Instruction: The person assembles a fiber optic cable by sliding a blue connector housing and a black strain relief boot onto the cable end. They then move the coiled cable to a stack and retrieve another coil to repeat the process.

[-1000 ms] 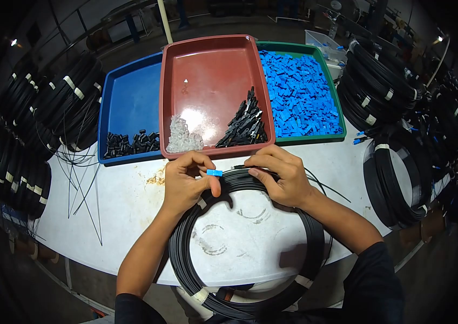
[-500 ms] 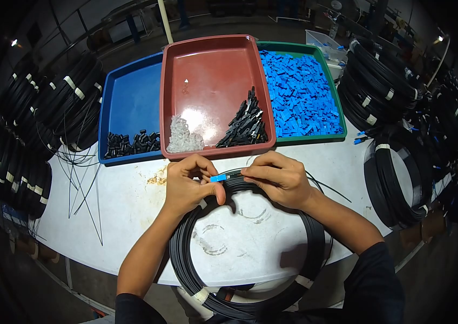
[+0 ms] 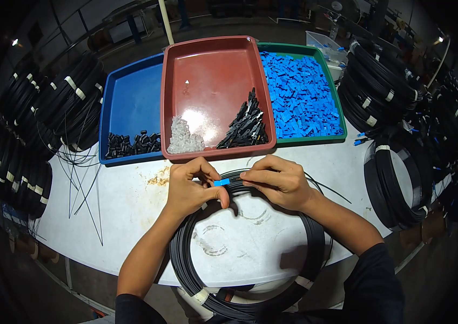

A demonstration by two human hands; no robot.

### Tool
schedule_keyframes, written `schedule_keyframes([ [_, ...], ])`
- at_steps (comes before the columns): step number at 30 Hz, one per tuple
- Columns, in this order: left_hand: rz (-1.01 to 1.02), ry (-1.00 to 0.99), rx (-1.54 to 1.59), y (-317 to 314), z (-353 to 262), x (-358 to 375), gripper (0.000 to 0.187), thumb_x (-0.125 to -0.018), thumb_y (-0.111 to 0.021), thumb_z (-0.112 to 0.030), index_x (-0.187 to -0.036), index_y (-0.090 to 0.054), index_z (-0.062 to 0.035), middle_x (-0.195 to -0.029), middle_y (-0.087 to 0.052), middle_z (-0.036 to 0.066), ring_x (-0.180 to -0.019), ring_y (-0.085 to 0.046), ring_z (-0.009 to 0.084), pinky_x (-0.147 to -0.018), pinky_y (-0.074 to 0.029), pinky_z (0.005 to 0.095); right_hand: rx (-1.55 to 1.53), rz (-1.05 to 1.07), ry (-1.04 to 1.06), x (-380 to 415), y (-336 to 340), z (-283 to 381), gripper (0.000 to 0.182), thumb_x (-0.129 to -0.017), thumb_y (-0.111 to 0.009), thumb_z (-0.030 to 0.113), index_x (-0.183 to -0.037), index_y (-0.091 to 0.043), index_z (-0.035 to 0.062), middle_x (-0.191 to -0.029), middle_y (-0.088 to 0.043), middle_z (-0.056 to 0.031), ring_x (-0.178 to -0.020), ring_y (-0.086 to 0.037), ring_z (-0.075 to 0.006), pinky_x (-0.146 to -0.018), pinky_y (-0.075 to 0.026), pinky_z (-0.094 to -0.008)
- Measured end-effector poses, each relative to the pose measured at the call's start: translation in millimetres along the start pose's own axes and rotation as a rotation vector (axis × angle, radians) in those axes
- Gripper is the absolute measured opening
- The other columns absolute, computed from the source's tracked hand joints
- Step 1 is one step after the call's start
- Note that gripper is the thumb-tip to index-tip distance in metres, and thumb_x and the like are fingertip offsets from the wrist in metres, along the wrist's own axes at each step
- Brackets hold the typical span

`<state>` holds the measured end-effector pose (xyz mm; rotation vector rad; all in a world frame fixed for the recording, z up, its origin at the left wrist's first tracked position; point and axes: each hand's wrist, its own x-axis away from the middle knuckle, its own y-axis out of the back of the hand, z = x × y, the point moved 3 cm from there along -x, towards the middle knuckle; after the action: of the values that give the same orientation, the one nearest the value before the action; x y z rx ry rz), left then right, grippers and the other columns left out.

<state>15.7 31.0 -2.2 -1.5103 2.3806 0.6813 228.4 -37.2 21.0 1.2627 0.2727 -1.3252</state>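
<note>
Nearest us, a black cable coil (image 3: pixel 179 243) overhangs the bench's (image 3: pixel 126 200) front edge; we see pale tape (image 3: pixel 201 296) around it. Over the coil's far side, our left hand (image 3: pixel 188 186) has thumb and fingers clamped on a blue plug (image 3: pixel 221 183). Our right hand (image 3: pixel 278 182) is pinched on what looks like a black cable end (image 3: pixel 236 176); its tip is hard to make out, so we cannot tell whether it touches the plug. Our judgement: keep both pieces in line, grip close to the ends, press straight, avoid twisting.

Along the bench's far edge: blue tray (image 3: pixel 137 97) at left with black caps (image 3: pixel 132 144), red tray (image 3: pixel 207 70) in the middle with clear and black bits, green tray (image 3: pixel 315 141) at right with blue pieces (image 3: pixel 302 97).

Markings: a small white triangle (image 3: pixel 187 82) on the red tray's floor, faint marks below it illegible. No brand or label readable.
</note>
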Motion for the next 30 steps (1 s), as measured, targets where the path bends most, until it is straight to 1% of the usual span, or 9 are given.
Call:
schedule_keyframes([
  [8,0.025,-0.057,-0.059,-0.8,-3.9,-1.2,0.043,-0.053,-0.101,-0.019,-0.074,-0.066,-0.0055,-0.065,-0.065,-0.002,-0.057,-0.056,0.0033,-0.053,-0.044,0.0188,-0.027,0.023,-0.039,-0.3,0.1,-2.6,0.024,-0.078,-0.082,0.009,-0.096,-0.067,0.001,-0.089,-0.068,-0.0097,-0.075,-0.066,-0.0264,-0.066,-0.053,-0.0351],
  [11,0.08,-0.102,-0.055,-2.4,-10.4,-1.7,0.04,-0.058,-0.1,-0.019,-0.077,-0.069,-0.0036,-0.068,-0.068,0.0,-0.058,-0.058,0.0047,-0.054,-0.045,0.0196,-0.013,0.005,-0.041,-0.4,-0.1,-2.9,0.024,-0.079,-0.082,0.011,-0.095,-0.067,0.0011,-0.087,-0.067,-0.0094,-0.075,-0.065,-0.0262,-0.065,-0.052,-0.0355],
  [13,0.11,-0.135,-0.075,-4.7,-16.0,-1.5,0.036,-0.065,-0.097,-0.02,-0.08,-0.069,-0.0039,-0.072,-0.071,0.002,-0.061,-0.062,0.0066,-0.057,-0.048,0.0209,-0.011,0.011,-0.088,0.1,0.6,-2.8,0.024,-0.079,-0.082,0.012,-0.095,-0.067,0.0015,-0.086,-0.066,-0.0093,-0.074,-0.065,-0.0263,-0.064,-0.051,-0.0356],
  [14,0.124,-0.146,-0.075,-3.4,-23.0,-1.6,0.026,-0.072,-0.091,-0.013,-0.084,-0.071,-0.0014,-0.074,-0.072,0.004,-0.062,-0.064,0.0075,-0.057,-0.049,0.0216,-0.009,0.018,-0.139,0.6,1.1,-3.8,0.024,-0.08,-0.082,0.013,-0.094,-0.067,0.0019,-0.085,-0.065,-0.0091,-0.073,-0.064,-0.0264,-0.064,-0.051,-0.0358],
  [18,0.101,-0.146,-0.078,-5.2,-22.2,-0.2,0.022,-0.077,-0.087,-0.009,-0.092,-0.075,0.0015,-0.076,-0.073,0.007,-0.061,-0.065,0.0084,-0.056,-0.051,0.0225,0.065,0.012,-0.115,-0.9,2.2,-5.4,0.025,-0.08,-0.082,0.015,-0.096,-0.067,0.0023,-0.084,-0.064,-0.0085,-0.072,-0.064,-0.0263,-0.064,-0.05,-0.0367],
  [20,0.072,-0.14,-0.084,-6.3,-23.1,-0.6,0.016,-0.08,-0.083,-0.004,-0.093,-0.075,0.0022,-0.077,-0.074,0.008,-0.063,-0.067,0.0093,-0.057,-0.052,0.0228,0.024,-0.006,-0.175,-1.2,2.1,-5.7,0.023,-0.081,-0.08,0.011,-0.098,-0.067,0.0025,-0.085,-0.064,-0.0091,-0.075,-0.064,-0.0267,-0.065,-0.051,-0.0367],
  [24,0.069,-0.123,-0.093,-6.3,-23.1,-0.8,0.015,-0.081,-0.082,-0.003,-0.094,-0.075,0.0027,-0.078,-0.075,0.008,-0.063,-0.068,0.0098,-0.057,-0.053,0.0226,-0.023,-0.029,-0.117,-4.6,-0.3,-1.7,0.021,-0.082,-0.078,0.007,-0.099,-0.067,0.0014,-0.086,-0.065,-0.0098,-0.078,-0.065,-0.0269,-0.066,-0.052,-0.0364],
  [26,0.022,-0.177,-0.087,-7.3,-21.4,-0.4,0.014,-0.079,-0.082,-0.004,-0.089,-0.074,0.0009,-0.076,-0.075,0.007,-0.056,-0.063,0.0068,-0.054,-0.048,0.0211,0.017,-0.081,-0.133,-5.1,1.5,0.7,0.018,-0.081,-0.077,0.003,-0.096,-0.067,0.0008,-0.087,-0.066,-0.0109,-0.082,-0.066,-0.0257,-0.066,-0.052,-0.0353],
  [30,0.06,-0.194,-0.086,-6.1,-23.4,0.7,0.015,-0.079,-0.083,-0.005,-0.089,-0.073,0.0017,-0.075,-0.075,0.007,-0.053,-0.061,0.0065,-0.053,-0.048,0.021,0.086,-0.071,-0.178,-2.2,4.5,-3.4,0.019,-0.08,-0.078,0.002,-0.094,-0.067,0.0002,-0.087,-0.067,-0.0115,-0.079,-0.067,-0.0254,-0.064,-0.052,-0.0353],
])
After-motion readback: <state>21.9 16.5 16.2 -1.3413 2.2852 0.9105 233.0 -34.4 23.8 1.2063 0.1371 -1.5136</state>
